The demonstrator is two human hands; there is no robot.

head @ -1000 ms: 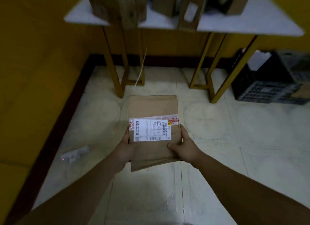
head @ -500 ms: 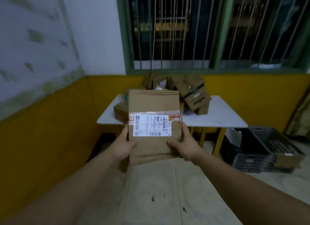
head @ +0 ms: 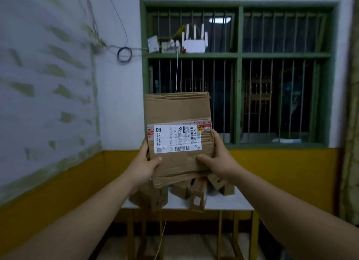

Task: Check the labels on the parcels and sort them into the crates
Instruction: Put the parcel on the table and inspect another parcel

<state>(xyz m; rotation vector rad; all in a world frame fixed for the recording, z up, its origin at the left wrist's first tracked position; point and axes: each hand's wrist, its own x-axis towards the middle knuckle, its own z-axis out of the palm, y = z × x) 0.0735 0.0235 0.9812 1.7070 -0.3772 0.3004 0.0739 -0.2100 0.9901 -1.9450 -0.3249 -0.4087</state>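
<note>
I hold a brown cardboard parcel [head: 177, 112] upright in front of me, level with the window. Its white shipping label [head: 177, 139] faces me, over a band of clear and red tape. My left hand [head: 144, 165] grips the parcel's lower left edge, thumb on the front. My right hand [head: 220, 158] grips the lower right edge, thumb across the front below the label. Several more cardboard parcels [head: 196, 198] lie heaped on the white table [head: 229, 203] behind, partly hidden by the held parcel. No crate is in view.
The table stands on yellow legs against a yellow and white wall. A barred green window [head: 240, 73] fills the wall behind, with a white router [head: 194, 45] on its crossbar. A thin white cable [head: 161, 240] hangs under the table.
My view has swung upward from the floor to the window. Both hands kept hold of the parcel and raised it. The black crate at the right has left the view.
</note>
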